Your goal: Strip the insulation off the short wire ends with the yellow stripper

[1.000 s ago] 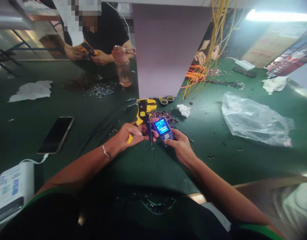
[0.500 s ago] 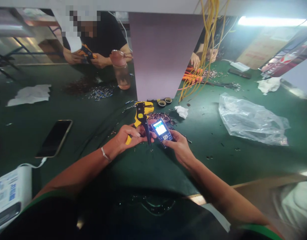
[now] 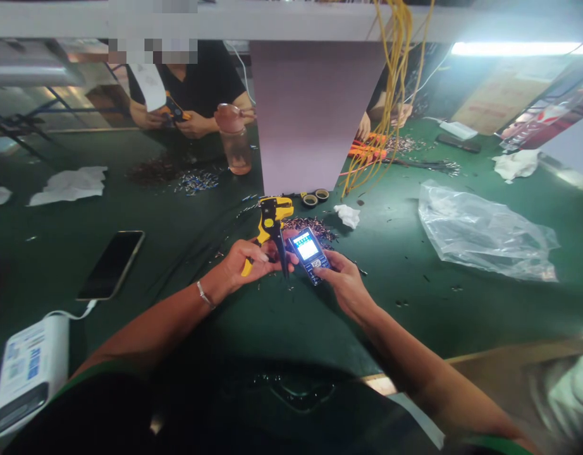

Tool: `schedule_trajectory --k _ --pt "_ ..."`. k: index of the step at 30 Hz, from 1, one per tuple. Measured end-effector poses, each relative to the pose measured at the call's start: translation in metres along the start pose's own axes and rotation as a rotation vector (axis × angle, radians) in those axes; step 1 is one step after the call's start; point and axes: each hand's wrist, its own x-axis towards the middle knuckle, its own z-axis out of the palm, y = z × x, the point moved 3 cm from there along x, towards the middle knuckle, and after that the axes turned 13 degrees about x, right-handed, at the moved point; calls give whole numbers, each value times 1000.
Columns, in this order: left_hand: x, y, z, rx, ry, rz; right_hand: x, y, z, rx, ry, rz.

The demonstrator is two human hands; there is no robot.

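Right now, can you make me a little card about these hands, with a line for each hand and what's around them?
Left hand: holds a yellow automatic wire stripper
Right hand: holds a blue keypad phone, screen lit
Nearby: pile of small metal terminals, two tape rolls
Rest: black smartphone, clear plastic bag, yellow wires
Across the bench: a person holding a yellow-and-black tool
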Motion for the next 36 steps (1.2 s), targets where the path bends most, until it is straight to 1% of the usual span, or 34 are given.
schedule_trajectory --k 7,11,15,22,31,36 --pt "0 -1 -2 -10 -2 1 -1 -1 -2 62 -18 40" --pt "0 -1 -3 0 -4 7 0 0 -4 48 -13 49" --pt "0 -2 -5 -9 -26 4 0 -1 -3 37 -37 27" --pt "1 -3 -7 -21 -25 19 -1 -2 -4 -58 -57 15" --pt "1 0 -2 1 -16 11 1 0 -7 -77 -64 18" --pt "1 -1 -3 -8 -13 13 1 0 -7 -65 -61 17"
